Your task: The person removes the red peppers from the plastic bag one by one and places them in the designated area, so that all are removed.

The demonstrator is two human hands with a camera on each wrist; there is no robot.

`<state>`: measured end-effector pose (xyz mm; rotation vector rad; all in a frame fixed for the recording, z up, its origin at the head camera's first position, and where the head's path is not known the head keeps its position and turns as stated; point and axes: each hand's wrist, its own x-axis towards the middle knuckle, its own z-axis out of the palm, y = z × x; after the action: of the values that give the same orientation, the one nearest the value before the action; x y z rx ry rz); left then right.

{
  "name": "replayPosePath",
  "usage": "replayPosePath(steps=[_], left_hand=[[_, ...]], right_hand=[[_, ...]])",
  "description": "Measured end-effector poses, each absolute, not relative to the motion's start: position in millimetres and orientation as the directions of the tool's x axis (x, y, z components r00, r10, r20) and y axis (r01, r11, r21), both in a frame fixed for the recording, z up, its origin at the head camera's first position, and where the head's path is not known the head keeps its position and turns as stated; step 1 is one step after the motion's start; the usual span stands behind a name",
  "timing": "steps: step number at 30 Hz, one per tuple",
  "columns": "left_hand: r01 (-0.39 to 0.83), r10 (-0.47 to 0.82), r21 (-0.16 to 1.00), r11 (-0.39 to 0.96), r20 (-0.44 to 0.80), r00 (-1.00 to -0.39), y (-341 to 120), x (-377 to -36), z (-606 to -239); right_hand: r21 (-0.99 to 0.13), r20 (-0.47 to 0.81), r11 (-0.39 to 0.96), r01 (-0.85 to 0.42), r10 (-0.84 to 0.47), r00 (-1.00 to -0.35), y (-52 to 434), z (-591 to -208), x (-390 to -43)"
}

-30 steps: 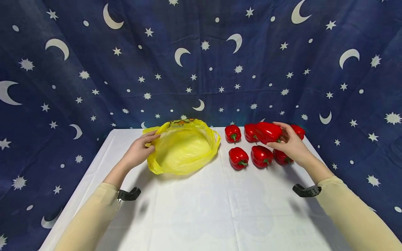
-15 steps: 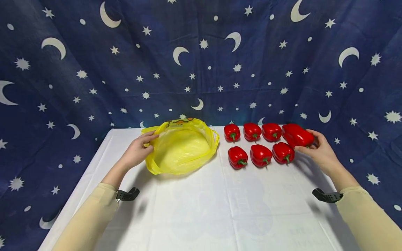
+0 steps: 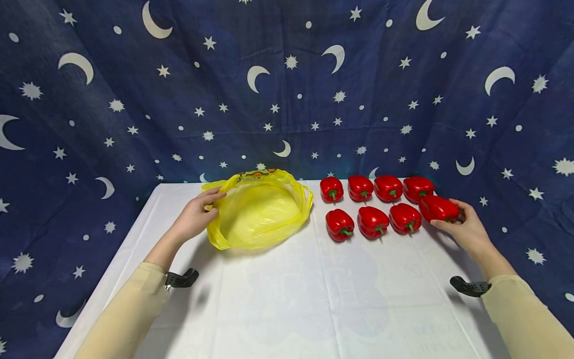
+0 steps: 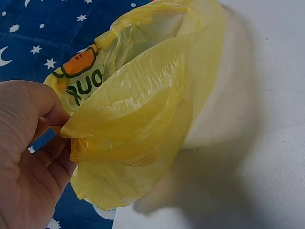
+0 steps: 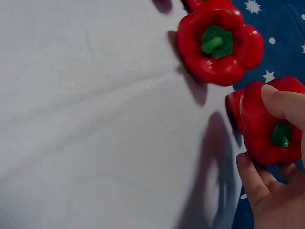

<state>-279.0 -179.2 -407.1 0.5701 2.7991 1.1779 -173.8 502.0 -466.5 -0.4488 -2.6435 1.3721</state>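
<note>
A yellow plastic bag (image 3: 260, 214) lies on the table with its mouth spread toward me. My left hand (image 3: 196, 215) pinches the bag's left rim between thumb and fingers, as the left wrist view shows on the folded edge of the bag (image 4: 128, 109). At the right end of the front row, my right hand (image 3: 468, 230) grips a red bell pepper (image 3: 438, 208). In the right wrist view the thumb lies on top of this bell pepper (image 5: 259, 119) and the fingers are under it. Its green stem faces the camera.
Several more red bell peppers stand in two rows left of the right hand, among them a back-row pepper (image 3: 418, 189) and a front-row pepper (image 3: 405, 218). A white cloth (image 3: 287, 299) covers the table. Behind hangs a dark blue curtain (image 3: 287, 89) with moons and stars.
My right hand has carried the bell pepper rightward past the back row, then toward me to the front row's right end. The left hand keeps its hold on the bag.
</note>
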Motion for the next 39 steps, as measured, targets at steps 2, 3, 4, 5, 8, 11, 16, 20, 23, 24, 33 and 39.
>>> replayPosePath(steps=[2,3,4,5,8,11,16,20,23,24,33,39], left_hand=[[0.313,0.357,0.703,0.639,0.089,-0.93,-179,-279,-407],[0.312,0.357,0.704,0.639,0.088,-0.93,-179,-279,-407],[0.31,0.357,0.704,0.638,0.086,-0.93,-179,-279,-407],[0.309,0.357,0.705,0.638,0.085,-0.93,-180,-279,-407],[0.307,0.352,0.705,0.639,0.086,-0.932,-180,-278,-407],[0.307,0.35,0.705,0.639,0.088,-0.932,-180,-278,-406],[0.299,0.347,0.71,0.637,0.082,-0.934,-180,-278,-405],[0.297,0.349,0.716,0.632,0.08,-0.934,-180,-278,-405],[0.297,0.351,0.717,0.63,0.078,-0.933,-180,-278,-405],[0.297,0.35,0.715,0.633,0.078,-0.933,-180,-278,-405],[0.289,0.341,0.69,0.663,0.066,-0.938,-181,-277,-409],[0.305,0.347,0.67,0.677,0.075,-0.935,-182,-276,-412]], right_hand=[[-0.81,-0.026,0.549,0.206,0.318,-0.948,502,-471,-174],[-0.814,-0.029,0.543,0.206,0.316,-0.948,502,-472,-174],[-0.815,-0.032,0.541,0.208,0.316,-0.948,501,-474,-173],[-0.818,-0.035,0.535,0.21,0.317,-0.948,501,-475,-173],[-0.828,-0.05,0.513,0.224,0.331,-0.942,500,-476,-174],[-0.825,-0.064,0.507,0.251,0.358,-0.932,501,-478,-175],[-0.822,-0.068,0.506,0.264,0.372,-0.926,503,-481,-178],[-0.823,-0.064,0.506,0.258,0.37,-0.927,504,-483,-179],[-0.825,-0.066,0.502,0.26,0.371,-0.926,505,-485,-179],[-0.826,-0.068,0.499,0.261,0.372,-0.926,505,-485,-179],[-0.831,-0.064,0.494,0.257,0.374,-0.925,503,-487,-179],[-0.821,-0.046,0.516,0.244,0.366,-0.93,501,-488,-178]])
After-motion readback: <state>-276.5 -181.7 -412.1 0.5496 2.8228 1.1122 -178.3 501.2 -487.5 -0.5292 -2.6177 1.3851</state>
